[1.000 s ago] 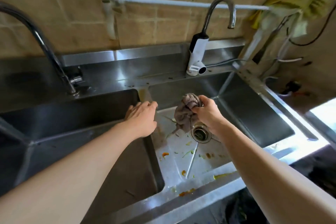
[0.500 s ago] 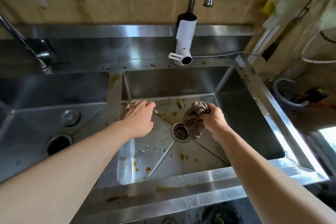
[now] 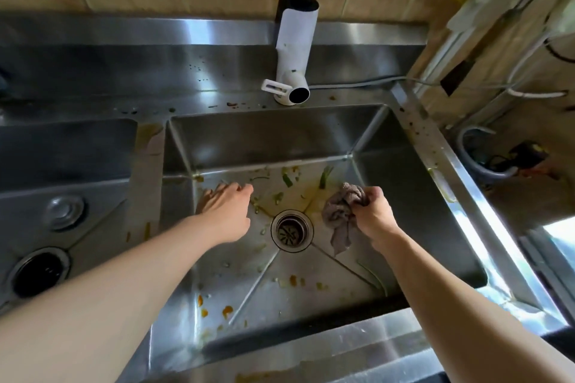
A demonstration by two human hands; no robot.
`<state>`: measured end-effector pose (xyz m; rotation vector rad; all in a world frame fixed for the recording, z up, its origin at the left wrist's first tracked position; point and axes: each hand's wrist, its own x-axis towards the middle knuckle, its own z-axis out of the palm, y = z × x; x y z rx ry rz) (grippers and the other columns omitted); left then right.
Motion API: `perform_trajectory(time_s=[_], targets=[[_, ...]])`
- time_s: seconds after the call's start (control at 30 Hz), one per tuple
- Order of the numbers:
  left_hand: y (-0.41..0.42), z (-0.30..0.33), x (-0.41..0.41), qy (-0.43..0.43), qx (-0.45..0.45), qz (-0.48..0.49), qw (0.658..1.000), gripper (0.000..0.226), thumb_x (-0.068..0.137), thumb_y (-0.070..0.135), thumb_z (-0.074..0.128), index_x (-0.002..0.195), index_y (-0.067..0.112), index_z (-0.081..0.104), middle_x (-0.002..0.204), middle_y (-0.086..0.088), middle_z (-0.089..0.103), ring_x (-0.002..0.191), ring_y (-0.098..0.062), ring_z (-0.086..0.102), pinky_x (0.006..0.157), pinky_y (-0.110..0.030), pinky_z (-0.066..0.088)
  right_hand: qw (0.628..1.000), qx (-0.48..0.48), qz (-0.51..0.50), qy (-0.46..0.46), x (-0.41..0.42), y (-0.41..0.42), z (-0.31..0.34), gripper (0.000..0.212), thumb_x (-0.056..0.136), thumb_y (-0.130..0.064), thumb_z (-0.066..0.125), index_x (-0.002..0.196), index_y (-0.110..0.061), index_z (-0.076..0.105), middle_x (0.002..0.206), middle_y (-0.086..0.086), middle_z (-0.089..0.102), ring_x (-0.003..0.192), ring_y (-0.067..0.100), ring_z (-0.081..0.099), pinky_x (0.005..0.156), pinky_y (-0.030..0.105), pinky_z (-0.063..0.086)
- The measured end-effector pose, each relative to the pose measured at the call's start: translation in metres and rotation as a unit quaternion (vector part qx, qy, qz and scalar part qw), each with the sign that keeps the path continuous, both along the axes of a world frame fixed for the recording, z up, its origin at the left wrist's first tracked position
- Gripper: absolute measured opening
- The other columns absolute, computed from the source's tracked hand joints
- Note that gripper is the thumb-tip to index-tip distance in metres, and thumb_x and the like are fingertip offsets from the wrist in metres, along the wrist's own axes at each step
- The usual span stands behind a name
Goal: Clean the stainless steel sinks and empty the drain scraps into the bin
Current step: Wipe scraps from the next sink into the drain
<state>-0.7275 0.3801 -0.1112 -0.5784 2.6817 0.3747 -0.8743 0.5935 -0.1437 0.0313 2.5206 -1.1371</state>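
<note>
We have lowered both hands into the scrap-strewn right sink (image 3: pixel 413 183), our left hand (image 3: pixel 225 211) loosely open, our right hand (image 3: pixel 373 214) gripping the cloth (image 3: pixel 339 214) beside the drain (image 3: pixel 292 230), so wiping can start.

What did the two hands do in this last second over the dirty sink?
The left hand left the divider between the basins and reached down over the floor of the right sink, left of the drain strainer. The right hand carried the grey rag from above the drain to its right side. It grips the rag as before, and the food scraps lie unwiped.
</note>
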Motion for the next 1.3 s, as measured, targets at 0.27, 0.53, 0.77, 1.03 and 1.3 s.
perform_trajectory(time_s=[0.27,0.53,0.77,1.03,1.3], targets=[[-0.006,-0.058,-0.035,-0.037,0.015,0.055,0.998,0.068,0.089,0.032,0.059,0.147,0.022,0.026,0.145,-0.004,0.039,0.132,-0.026,0.038,0.11,-0.043,0.032,0.997,0.065,-0.034,-0.007,-0.068,0.0,-0.047,0.022,0.091,-0.018,0.057,0.111,-0.01,0.052,0.097,0.007,0.055,0.089,0.024,0.051,0.071,0.024,0.033],[-0.016,-0.125,-0.057,-0.094,-0.025,0.127,0.987,0.074,0.085,0.043,0.062,0.146,0.021,0.026,0.145,-0.005,0.036,0.131,-0.027,0.039,0.105,-0.038,0.036,0.993,0.096,0.027,0.062,-0.154,-0.018,-0.091,0.016,0.094,-0.014,0.044,0.107,-0.015,0.053,0.108,0.016,0.059,0.091,0.028,0.055,0.075,0.027,0.036],[-0.019,-0.17,-0.067,-0.124,-0.033,0.16,0.979,0.084,0.077,0.047,0.068,0.144,0.02,0.025,0.146,-0.004,0.027,0.134,-0.027,0.031,0.106,-0.039,0.032,0.952,0.197,0.181,0.147,-0.201,-0.041,-0.143,0.041,0.093,-0.017,0.052,0.133,-0.009,0.043,0.134,0.024,0.035,0.118,0.044,0.043,0.099,0.041,0.038],[-0.013,-0.189,-0.063,-0.125,-0.068,0.13,0.981,0.097,0.068,0.05,0.076,0.143,0.023,0.023,0.136,-0.002,0.026,0.128,-0.024,0.032,0.102,-0.041,0.034,0.915,0.259,0.295,0.1,-0.182,-0.051,-0.186,0.063,0.084,-0.012,0.055,0.144,-0.016,0.035,0.147,0.024,0.029,0.131,0.042,0.029,0.112,0.036,0.026],[-0.01,-0.193,-0.057,-0.119,-0.065,0.135,0.982,0.093,0.073,0.047,0.073,0.145,0.021,0.02,0.139,-0.004,0.023,0.13,-0.025,0.029,0.103,-0.043,0.03,0.921,0.134,0.352,0.103,-0.065,-0.066,-0.188,0.043,0.086,0.0,0.048,0.126,-0.015,0.055,0.128,0.013,0.042,0.116,0.03,0.043,0.095,0.036,0.04]])
